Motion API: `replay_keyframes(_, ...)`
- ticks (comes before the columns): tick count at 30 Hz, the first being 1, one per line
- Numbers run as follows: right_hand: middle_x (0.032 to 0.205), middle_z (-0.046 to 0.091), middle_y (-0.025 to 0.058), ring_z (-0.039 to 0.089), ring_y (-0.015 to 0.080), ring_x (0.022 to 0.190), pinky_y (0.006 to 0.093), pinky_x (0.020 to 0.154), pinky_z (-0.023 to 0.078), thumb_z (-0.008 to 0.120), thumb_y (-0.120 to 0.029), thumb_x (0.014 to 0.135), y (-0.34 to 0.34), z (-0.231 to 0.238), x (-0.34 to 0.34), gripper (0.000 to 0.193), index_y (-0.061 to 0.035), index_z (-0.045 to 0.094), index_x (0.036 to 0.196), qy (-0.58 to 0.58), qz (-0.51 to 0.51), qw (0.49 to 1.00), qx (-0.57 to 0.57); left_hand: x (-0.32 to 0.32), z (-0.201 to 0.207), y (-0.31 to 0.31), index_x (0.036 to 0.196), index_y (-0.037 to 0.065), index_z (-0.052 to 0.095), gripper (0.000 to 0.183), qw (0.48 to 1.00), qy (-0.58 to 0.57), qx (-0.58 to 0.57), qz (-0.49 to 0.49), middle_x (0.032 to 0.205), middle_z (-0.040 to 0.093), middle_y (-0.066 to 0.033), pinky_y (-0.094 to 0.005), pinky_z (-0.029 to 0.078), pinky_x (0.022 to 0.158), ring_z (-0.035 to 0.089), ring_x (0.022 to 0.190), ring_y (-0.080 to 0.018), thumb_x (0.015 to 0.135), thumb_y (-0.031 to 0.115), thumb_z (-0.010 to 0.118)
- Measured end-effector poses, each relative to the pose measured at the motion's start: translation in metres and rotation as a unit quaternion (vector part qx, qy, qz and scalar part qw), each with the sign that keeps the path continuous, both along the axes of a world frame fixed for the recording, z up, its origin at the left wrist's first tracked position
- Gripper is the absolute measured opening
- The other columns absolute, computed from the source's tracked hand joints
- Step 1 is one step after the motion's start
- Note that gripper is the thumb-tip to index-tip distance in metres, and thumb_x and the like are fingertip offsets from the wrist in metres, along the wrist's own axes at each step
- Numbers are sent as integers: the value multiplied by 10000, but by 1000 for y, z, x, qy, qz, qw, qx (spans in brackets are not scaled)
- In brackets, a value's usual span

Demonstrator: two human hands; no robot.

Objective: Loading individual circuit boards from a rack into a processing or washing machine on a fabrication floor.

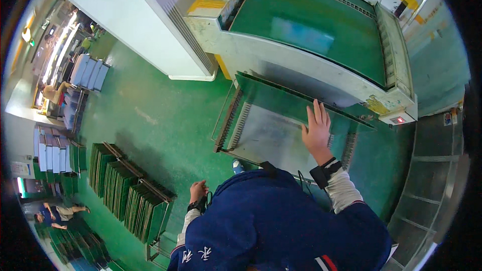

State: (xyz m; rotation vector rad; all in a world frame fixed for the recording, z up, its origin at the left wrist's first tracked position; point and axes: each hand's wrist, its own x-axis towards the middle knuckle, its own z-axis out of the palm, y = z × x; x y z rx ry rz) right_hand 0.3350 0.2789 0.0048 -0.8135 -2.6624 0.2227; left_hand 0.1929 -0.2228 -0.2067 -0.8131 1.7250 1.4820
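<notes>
My right hand point(316, 128) reaches over a metal rack point(229, 115) with toothed slot rails, its fingers stretched out and nearly together. The fingertips lie at or close to the upper edge of a thin green panel point(273, 98) that stands in the rack's far side. Whether they touch it, I cannot tell. My left hand point(199, 190) hangs low beside my body with its fingers curled in, and nothing shows in it. Dark bands circle both wrists.
Beyond the rack stands a machine with a green conveyor bed point(306, 25). A tall white cabinet point(135, 20) is at the upper left. Racks of green panels point(120, 190) stand on the green floor to my left, with a seated person point(55, 214) farther off. Grey metal framing point(427, 180) lines the right.
</notes>
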Motion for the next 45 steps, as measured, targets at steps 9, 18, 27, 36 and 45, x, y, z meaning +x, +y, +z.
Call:
replay_keyframes(9, 1073, 530, 168, 470, 366, 1050, 477, 928, 357, 660, -112, 719, 14, 0, -15, 458, -60, 515, 1151, 84, 7, 996, -42, 6, -16, -8, 838, 11, 515, 188, 1000, 16, 12, 6, 644, 565, -94, -308, 423, 390, 556, 478, -195, 788, 112, 666)
replay_keyframes(18, 897, 600, 191, 571, 388, 872, 456, 706, 452, 641, -111, 751, 30, -10, -28, 260, -10, 530, 964, -91, 44, 992, -77, 31, 4, -10, 785, 22, 549, 218, 997, 52, -40, 30, 643, 607, -99, -301, 465, 401, 595, 503, -186, 778, 188, 690)
replay_keyframes(27, 906, 617, 230, 583, 409, 884, 463, 787, 453, 661, -151, 708, 90, -53, -40, 342, 40, 591, 982, -186, 101, 973, -91, 65, 4, -3, 842, -7, 543, 235, 996, 17, -35, 82, 685, 615, -117, -299, 480, 433, 617, 569, -197, 812, 191, 666)
replay_keyframes(36, 918, 627, 244, 597, 397, 882, 448, 774, 470, 674, -169, 662, 78, -23, -60, 309, 34, 626, 891, -212, 49, 963, -156, 84, -29, -10, 819, 12, 474, 217, 986, 20, 66, 154, 650, 528, -105, -314, 379, 387, 543, 523, -223, 845, 170, 620)
replay_keyframes(45, 884, 636, 224, 600, 384, 882, 438, 763, 471, 683, -186, 672, 62, -19, -57, 315, 33, 629, 892, -205, 14, 972, -112, 44, -20, -2, 913, -7, 509, 271, 996, 31, 2, 88, 730, 588, -115, -316, 456, 456, 584, 576, -206, 844, 228, 624)
